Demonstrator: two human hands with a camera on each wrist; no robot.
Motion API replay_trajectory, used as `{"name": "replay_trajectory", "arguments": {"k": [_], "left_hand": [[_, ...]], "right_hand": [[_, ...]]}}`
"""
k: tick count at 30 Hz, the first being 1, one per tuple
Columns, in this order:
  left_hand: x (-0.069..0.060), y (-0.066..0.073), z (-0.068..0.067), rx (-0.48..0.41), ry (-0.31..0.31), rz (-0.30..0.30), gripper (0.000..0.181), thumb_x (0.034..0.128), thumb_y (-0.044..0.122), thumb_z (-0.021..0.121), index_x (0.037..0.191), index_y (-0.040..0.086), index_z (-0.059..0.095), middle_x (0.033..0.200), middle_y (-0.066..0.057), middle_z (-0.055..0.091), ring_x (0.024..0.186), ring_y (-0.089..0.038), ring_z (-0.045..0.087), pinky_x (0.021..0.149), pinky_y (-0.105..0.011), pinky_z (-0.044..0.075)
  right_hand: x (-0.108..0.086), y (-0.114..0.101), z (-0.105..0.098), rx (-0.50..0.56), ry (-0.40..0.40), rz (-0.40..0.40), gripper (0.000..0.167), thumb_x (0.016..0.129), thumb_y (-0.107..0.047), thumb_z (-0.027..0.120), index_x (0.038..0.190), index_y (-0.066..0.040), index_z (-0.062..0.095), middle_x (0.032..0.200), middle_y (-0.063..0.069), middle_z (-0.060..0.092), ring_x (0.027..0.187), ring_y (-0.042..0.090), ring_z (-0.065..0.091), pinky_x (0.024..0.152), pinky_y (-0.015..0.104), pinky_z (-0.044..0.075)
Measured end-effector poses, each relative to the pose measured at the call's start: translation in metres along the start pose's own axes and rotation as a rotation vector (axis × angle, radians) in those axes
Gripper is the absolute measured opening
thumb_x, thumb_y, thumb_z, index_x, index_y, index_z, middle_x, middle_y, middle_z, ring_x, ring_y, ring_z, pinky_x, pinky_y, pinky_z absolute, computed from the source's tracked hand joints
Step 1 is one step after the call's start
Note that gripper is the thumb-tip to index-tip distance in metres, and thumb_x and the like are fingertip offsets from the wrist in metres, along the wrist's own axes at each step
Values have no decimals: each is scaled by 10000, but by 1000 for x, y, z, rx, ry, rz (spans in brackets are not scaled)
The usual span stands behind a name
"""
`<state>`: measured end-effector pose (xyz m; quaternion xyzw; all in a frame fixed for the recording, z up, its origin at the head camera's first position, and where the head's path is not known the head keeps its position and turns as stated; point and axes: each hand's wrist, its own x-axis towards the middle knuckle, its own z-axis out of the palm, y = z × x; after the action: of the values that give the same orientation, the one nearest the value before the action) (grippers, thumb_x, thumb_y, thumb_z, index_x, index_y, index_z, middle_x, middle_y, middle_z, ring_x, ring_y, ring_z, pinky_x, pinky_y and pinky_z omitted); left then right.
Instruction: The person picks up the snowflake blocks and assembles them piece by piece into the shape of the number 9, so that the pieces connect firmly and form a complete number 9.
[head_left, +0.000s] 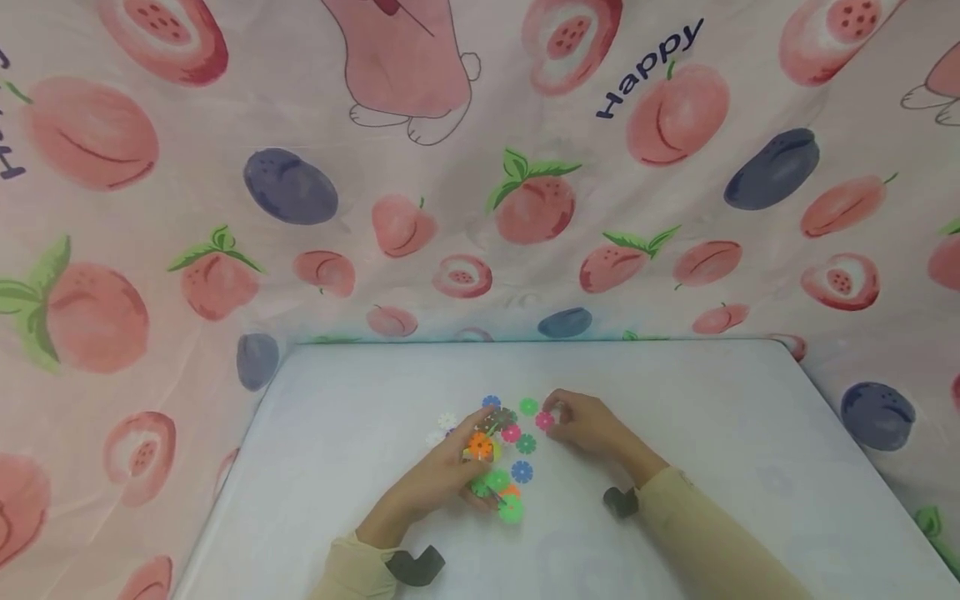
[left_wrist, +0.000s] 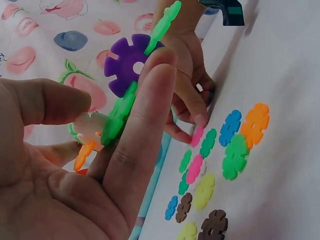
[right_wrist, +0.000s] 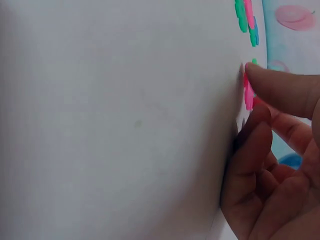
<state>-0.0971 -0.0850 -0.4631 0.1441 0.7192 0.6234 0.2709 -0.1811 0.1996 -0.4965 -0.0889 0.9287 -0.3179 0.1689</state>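
My left hand (head_left: 447, 473) holds a joined cluster of plastic snowflake discs above the table. In the left wrist view, a purple disc (left_wrist: 120, 67) links with green discs (left_wrist: 120, 115), and a whitish disc (left_wrist: 91, 127) and an orange one (left_wrist: 85, 154) sit between thumb and fingers. My right hand (head_left: 592, 425) is low at the tabletop, pinching a pink snowflake disc (right_wrist: 249, 92) by its edge between thumb and fingertip. Part of the cluster is hidden behind the left fingers.
Loose discs lie flat between the hands: blue (head_left: 522, 472), green (head_left: 528, 407), another pink (head_left: 511, 433), yellow (left_wrist: 204, 191), brown (left_wrist: 214, 226) and orange (left_wrist: 258, 124). Whitish ones (head_left: 442, 429) lie left of them. A fruit-printed cloth (head_left: 450, 225) hangs behind the white table (head_left: 337, 392).
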Motion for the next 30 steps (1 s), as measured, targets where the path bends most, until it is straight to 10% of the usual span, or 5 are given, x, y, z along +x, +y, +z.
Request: {"name": "replay_trajectory", "arguments": {"k": [11,19,30], "left_hand": [[1,1,2,-1,17,-17,764,988,117,580,1565,489,246,1660,-128,233,691,-305,742,867,-331,567],[2,-2,2,-2,15,-27,762,989,111,582,1582,447,241,1479,-200,455,657,-276,719,711,-364,616],[1,-3,0,-30,25,-62,768,985,146,591,1620,347,208,1352,-243,545,706,-346,750,790,-351,612]], "right_hand": [[-1,-4,4,-82,22,-15,217,876,-163,774,1042,-193,638,866,-4,602,812,169,550,707,326,500],[-6,-1,6,-56,53,-54,69,911,-203,744,897,-210,676,939,-40,685,925,169,615,864,416,561],[-20,-27,-2,203,-16,-69,99,900,-329,781,974,-270,752,929,-61,723,847,166,639,714,319,591]]}}
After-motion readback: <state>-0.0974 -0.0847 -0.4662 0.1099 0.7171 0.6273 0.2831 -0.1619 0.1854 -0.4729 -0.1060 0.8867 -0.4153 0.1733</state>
